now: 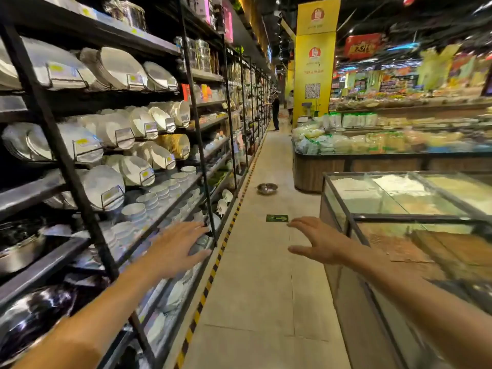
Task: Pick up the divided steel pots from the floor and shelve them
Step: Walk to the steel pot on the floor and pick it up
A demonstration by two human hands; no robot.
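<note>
**Steel pot far ahead on the aisle floor, both hands empty**

Lying on the floor point(266, 262) well ahead of both hands: one steel pot point(267, 188), mouth up, roughly on the line between the hands, nearer the shelf side. Too small and blurred to confirm a divider inside. Only this one seen on the floor.

Held out in front with fingers spread and nothing in them: left hand point(177, 249) and right hand point(318, 242), palms facing each other across the gap. Lying just beyond the right hand's fingertips: a green arrow sticker point(277, 218).

Close beside the left hand, almost under its fingers: stacked white bowls point(149, 202) on the black shelving point(61, 155), with leaning plates point(119, 67) in wire holders above. Close beside the right hand: a glass-topped display case point(399, 206). Further ahead past the pot: a person point(275, 111) standing in the aisle.

Likely troubles from here:
- Brushing the bowls or the plate holders with the left forearm while walking on, given how narrow the aisle looks; breakage probable.
- Knocking the right elbow on the case edge for the same reason.
- Slipping grip on smooth, rounded steel if taken by one hand at the rim; a two-handed lift from opposite sides seems safer.
- Clattering the pot into crockery when shelving, should the free slot sit beside the bowls; destination slot not identifiable from here.
- Missing further pots hidden by the case or the shelf base.
</note>
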